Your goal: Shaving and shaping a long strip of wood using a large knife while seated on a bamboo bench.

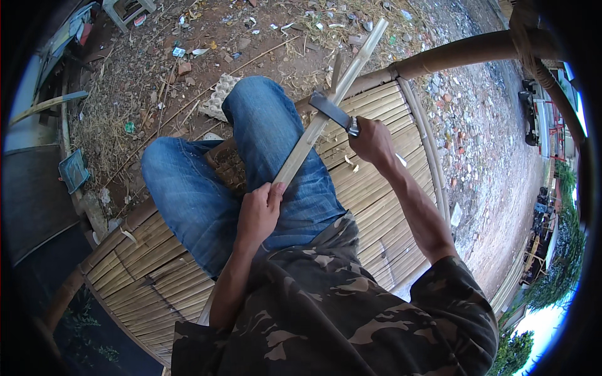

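A long pale bamboo strip [302,152] slants away from me across my raised thigh, its far end pointing up and to the right. My left hand [258,214] is closed round the near end of the strip, thumb on top. In my right hand [374,143] is the handle of a broad, dark-bladed knife [333,113]. Its blade lies across the strip beyond my knee, seemingly touching it. Past the blade, a thin sliver of bamboo [337,67] stands out beside the strip.
I sit on a bamboo slat platform [370,207] with curled shavings [352,164] on it. A thick bamboo pole [458,53] edges its far side. Beyond lie an egg tray [216,103], a plastic stool [130,11] and littered, stony ground [495,125]. A blue basket-like object [74,171] is at left.
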A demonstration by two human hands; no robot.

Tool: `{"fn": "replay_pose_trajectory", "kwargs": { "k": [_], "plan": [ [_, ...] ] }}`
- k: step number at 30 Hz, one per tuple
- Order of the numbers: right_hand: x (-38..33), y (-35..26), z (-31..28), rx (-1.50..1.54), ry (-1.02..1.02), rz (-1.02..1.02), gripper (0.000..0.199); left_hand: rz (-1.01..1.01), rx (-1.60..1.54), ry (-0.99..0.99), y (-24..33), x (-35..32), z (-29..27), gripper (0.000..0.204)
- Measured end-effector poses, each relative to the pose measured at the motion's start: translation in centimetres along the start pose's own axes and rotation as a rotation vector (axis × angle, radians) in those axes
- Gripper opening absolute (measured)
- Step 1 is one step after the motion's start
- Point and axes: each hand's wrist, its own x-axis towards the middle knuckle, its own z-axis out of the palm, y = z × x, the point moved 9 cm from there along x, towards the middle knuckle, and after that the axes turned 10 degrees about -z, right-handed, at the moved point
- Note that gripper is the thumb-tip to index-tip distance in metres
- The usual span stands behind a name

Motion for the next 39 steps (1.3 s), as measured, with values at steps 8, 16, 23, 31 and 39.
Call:
{"fn": "replay_pose_trajectory", "kwargs": {
  "k": [8, 16, 23, 31, 39],
  "plan": [
    [-0.1, -0.1, 1.6, 0.154, -0.022, 0.077, 0.012, 0.031, 0.051, 0.072, -0.2, -0.1, -0.1, 0.045],
    [-0.8, -1.6, 2.7, 0.063, -0.065, -0.012, 0.016, 0.075, 0.056, 0.127, -0.4, -0.6, -0.3, 0.042],
    [-4.1, -6.1, 4.4, 0.001, -0.221, -0.276, 0.022, 0.014, 0.228, 0.178, -0.5, -3.4, -1.2, 0.037],
    [-1.9, -5.8, 3.6, -0.013, -0.110, -0.325, 0.021, 0.000, 0.348, 0.276, -0.2, -4.3, -0.9, 0.035],
    [-2.5, -6.9, 2.9, -0.070, -0.118, -0.372, 0.020, -0.047, 0.256, 0.231, -2.1, -4.4, -0.8, 0.036]
  ]
}}
